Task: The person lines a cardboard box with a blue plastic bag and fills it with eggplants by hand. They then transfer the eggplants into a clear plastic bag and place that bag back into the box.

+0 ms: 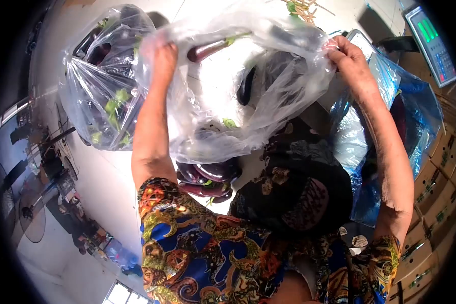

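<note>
A clear plastic bag [294, 83] is spread wide between my two hands. My left hand [160, 54], a little blurred, is closed on its left edge. My right hand [350, 62] pinches the opposite edge between thumb and fingers. Through and beside the film, a long eggplant [206, 51] with a green stem and a darker eggplant [245, 87] lie on the bright white surface. Several more eggplants [213, 172] are heaped below the bag, nearer my body. Close by my left forearm sits a full clear bag of eggplants [97, 96].
A digital scale display [430, 43] with green digits stands at the top right. Blue plastic [423, 119] lines a container beside my right forearm, with dark eggplant inside. Cardboard boxes [430, 218] fill the lower right. A fan [33, 210] stands at the far left.
</note>
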`<state>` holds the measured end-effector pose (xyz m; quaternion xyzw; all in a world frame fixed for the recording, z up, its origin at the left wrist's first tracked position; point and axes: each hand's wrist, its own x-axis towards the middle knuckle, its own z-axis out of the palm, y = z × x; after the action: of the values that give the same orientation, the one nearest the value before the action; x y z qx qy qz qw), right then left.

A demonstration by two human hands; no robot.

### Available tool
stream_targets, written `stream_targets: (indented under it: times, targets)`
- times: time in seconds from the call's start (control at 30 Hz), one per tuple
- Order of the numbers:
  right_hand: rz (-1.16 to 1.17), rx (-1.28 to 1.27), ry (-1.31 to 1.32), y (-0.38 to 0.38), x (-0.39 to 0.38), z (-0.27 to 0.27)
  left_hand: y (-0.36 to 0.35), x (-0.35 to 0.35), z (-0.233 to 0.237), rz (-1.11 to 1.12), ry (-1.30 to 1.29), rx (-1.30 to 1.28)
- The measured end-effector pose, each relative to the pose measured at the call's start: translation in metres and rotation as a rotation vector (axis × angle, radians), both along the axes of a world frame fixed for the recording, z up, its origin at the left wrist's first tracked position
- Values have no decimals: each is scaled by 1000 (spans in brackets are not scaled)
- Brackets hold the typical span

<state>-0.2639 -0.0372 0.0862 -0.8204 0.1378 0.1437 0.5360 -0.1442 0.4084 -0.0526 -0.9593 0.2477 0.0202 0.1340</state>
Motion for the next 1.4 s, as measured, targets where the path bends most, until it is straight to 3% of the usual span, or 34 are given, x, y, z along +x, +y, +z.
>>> stream_targets:
  times: [0.03, 0.07, 0.13, 0.23, 0.33, 0.37, 0.47, 0.5, 0.57, 0.7, 0.73, 0.8, 0.9, 0.93, 1.0, 1.1, 1.13, 1.2, 1.23, 1.27, 1.33, 1.4]
  targets:
    - [-32, 52, 17, -2, 0, 0, -5, 11, 14, -158, -432, -138]
    - [-38, 41, 27, 0, -1, 0, -16, 24, 40, -179, -523, -39]
    - [-54, 25, 47, 6, -3, -2, -53, 41, 92, 96, -70, 306]
    - [-136, 137, 24, 18, -5, -4, -79, 19, 107, 209, 128, -521]
    - [-167, 96, -35, 20, -3, -10, -112, -23, 68, -147, -343, -782]
    - [-143, 18, -100, 18, -5, -12, -113, -34, 46, -120, -325, -714]
    - [-51, -207, -134, 24, -8, 12, -110, -53, -13, -303, -339, 105]
    - [-17, -278, -120, 28, -8, 22, -108, -45, -28, -136, -85, -365]
    - [42, -358, -217, 29, -14, 9, -88, -25, -87, -107, -66, -617]
    - [90, -444, -432, 38, -19, 20, -72, 2, -143, 67, -119, -655]
    - [91, -453, -503, 41, -19, 26, -72, 4, -146, 95, -135, -727]
    - [179, -539, -644, 43, -18, 37, -98, -8, -84, 162, -137, -516]
    - [406, -726, -870, 45, -22, 46, -109, -8, -61, 284, 52, -487]
    - [509, -645, -894, 46, -24, 47, -114, -12, -49, 351, 187, -523]
    - [536, -433, -643, 56, -32, 40, -115, -16, -22, 485, 455, -579]
    - [452, -136, -169, 65, -33, 31, -101, -52, -8, 709, 892, -1233]
    - [549, -248, -355, 63, -31, 17, -91, -67, -15, 737, 1031, -1449]
    - [733, -464, -727, 58, -29, -17, -111, -98, 53, 800, 1409, -1702]
    - [586, -116, -327, 67, -27, -12, -114, -108, 65, 787, 1598, -1806]
    - [296, 193, 7, 76, -24, -8, -116, -114, 69, 759, 1744, -1825]
    - [84, 391, 262, 84, -17, -9, -138, -129, 95, 686, 1728, -1940]
    - [44, 611, 259, 85, -17, -12, -151, -135, 104, 615, 1514, -1890]
